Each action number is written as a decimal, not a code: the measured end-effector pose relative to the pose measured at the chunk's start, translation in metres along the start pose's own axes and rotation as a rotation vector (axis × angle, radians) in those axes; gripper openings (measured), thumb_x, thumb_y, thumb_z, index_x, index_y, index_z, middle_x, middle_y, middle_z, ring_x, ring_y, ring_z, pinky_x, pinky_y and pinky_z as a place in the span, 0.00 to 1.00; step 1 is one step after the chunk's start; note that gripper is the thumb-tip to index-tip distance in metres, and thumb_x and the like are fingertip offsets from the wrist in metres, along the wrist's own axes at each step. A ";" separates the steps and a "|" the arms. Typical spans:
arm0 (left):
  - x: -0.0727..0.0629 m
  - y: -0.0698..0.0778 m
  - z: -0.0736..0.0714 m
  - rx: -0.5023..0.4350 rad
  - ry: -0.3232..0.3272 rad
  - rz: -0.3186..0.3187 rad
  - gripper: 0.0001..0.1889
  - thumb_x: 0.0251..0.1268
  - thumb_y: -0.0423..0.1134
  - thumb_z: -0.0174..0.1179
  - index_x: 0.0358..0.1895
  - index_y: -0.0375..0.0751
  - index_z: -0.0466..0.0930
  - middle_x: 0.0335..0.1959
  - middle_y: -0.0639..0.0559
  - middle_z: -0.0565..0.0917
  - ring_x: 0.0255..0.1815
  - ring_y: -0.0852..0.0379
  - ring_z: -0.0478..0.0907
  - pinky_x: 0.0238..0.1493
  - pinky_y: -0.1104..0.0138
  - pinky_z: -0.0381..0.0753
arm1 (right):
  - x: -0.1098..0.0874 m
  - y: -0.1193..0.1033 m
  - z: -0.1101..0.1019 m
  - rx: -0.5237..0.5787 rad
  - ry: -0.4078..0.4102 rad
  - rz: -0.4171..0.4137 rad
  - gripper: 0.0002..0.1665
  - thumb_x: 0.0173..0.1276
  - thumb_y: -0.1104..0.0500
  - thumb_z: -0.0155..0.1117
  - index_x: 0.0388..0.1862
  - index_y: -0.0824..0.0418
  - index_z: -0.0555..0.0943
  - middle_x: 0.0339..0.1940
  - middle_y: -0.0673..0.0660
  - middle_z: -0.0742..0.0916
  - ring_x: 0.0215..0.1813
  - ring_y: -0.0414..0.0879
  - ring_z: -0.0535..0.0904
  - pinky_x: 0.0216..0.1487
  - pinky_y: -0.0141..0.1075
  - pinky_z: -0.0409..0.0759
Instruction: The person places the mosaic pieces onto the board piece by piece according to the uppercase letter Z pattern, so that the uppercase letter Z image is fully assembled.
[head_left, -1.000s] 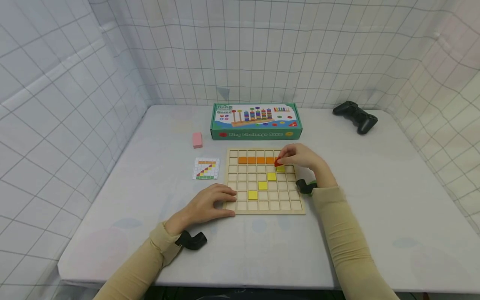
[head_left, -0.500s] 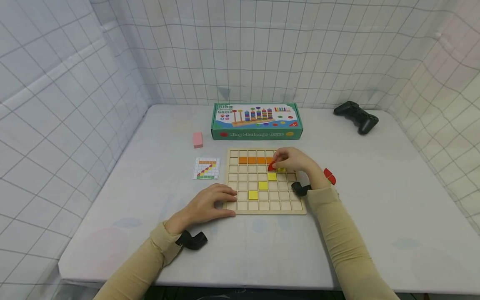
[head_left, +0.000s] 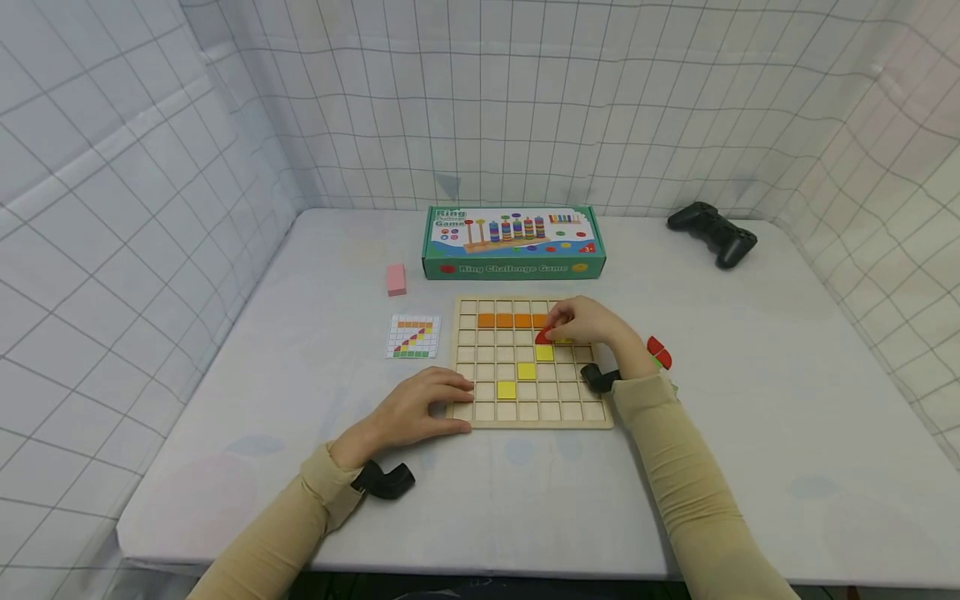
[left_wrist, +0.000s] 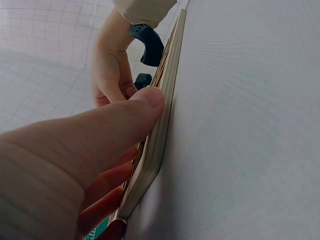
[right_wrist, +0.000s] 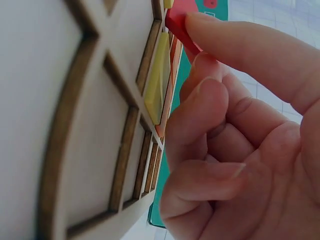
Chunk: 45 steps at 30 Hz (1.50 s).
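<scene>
My right hand point(head_left: 592, 323) pinches a red rounded tile point(head_left: 542, 337) between thumb and forefinger, over the wooden grid board point(head_left: 485, 372). In the right wrist view the red tile point(right_wrist: 181, 21) is tilted at the board's surface, with the other fingers curled below. Several yellow square tiles point(head_left: 526, 372) form a diagonal on the board, and orange tiles point(head_left: 504, 321) make a row near its far side; my right hand partly covers their right end. My left hand point(head_left: 412, 407) rests at the board's near left corner, its thumb point(left_wrist: 150, 97) against the edge and its fingers spread.
A pattern card point(head_left: 412, 337) lies left of the board, with a pink block point(head_left: 395, 281) behind it. The green game box point(head_left: 513, 243) stands beyond the board. Red pieces point(head_left: 660, 348) lie beside my right wrist. A black game controller point(head_left: 712, 234) sits at the back right.
My right hand has carried the red tile left and slightly nearer, from the orange row's right end to just above a yellow tile. My left hand stays put.
</scene>
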<state>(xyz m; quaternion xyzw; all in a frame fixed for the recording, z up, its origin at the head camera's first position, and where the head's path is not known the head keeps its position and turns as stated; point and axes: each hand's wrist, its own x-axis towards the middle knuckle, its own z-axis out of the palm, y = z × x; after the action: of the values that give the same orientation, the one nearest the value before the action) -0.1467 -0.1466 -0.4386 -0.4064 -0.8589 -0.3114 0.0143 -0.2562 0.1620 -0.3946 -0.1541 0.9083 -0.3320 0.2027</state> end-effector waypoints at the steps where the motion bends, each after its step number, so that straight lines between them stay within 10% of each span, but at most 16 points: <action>1: 0.000 0.000 0.000 0.000 0.000 0.001 0.21 0.51 0.49 0.70 0.46 0.42 0.85 0.51 0.53 0.80 0.56 0.57 0.72 0.61 0.65 0.68 | 0.000 0.000 0.000 0.002 -0.001 -0.001 0.11 0.63 0.58 0.65 0.42 0.62 0.81 0.31 0.55 0.80 0.38 0.49 0.71 0.39 0.38 0.70; 26: -0.001 0.000 0.000 0.007 0.012 0.009 0.21 0.51 0.49 0.70 0.46 0.41 0.84 0.51 0.52 0.80 0.56 0.55 0.72 0.61 0.64 0.69 | -0.062 0.040 -0.071 0.214 0.123 -0.045 0.28 0.63 0.50 0.66 0.57 0.64 0.76 0.43 0.55 0.85 0.47 0.44 0.79 0.55 0.40 0.74; 45: -0.002 -0.001 0.000 -0.013 0.031 0.013 0.21 0.50 0.49 0.71 0.46 0.41 0.85 0.51 0.53 0.80 0.56 0.56 0.72 0.60 0.64 0.70 | -0.082 0.090 -0.079 0.437 0.177 -0.003 0.26 0.63 0.60 0.66 0.59 0.67 0.72 0.53 0.64 0.79 0.47 0.43 0.79 0.50 0.30 0.76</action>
<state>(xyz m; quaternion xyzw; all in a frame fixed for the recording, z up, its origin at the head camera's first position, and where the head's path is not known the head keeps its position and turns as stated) -0.1464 -0.1483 -0.4402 -0.4071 -0.8538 -0.3234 0.0271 -0.2346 0.3048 -0.3780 -0.0782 0.8287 -0.5334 0.1503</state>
